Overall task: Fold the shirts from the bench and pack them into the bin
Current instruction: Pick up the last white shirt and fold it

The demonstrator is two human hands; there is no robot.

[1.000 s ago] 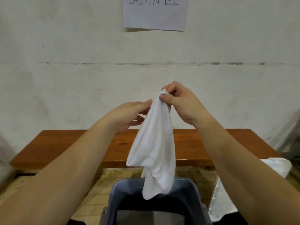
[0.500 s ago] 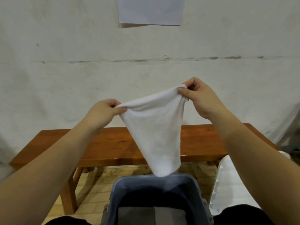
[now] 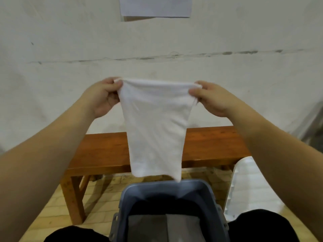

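I hold a white shirt [image 3: 155, 126] up in the air in front of me, my left hand [image 3: 103, 96] pinching one top corner between thumb and curled fingers, my right hand [image 3: 211, 98] pinching the other in the same way, so the top edge runs taut and level between them. The cloth hangs flat below, narrowing a little toward its bottom edge, which dangles just above the far rim of the grey bin [image 3: 167, 191] that stands on the floor between my knees. Behind the shirt is the wooden bench [image 3: 209, 144], against the wall; I see no other shirt lying on the part of it in view. Inside the bin something grey and folded [image 3: 164, 226] lies at the bottom, though I cannot tell what it is. I judge that I am mid-fold, with the piece spread to square its edges. The next move, as I see it, calls for bringing the two corners together or laying the cloth over to halve it, keeping the edges matched, then lowering it into the bin without letting it bunch.
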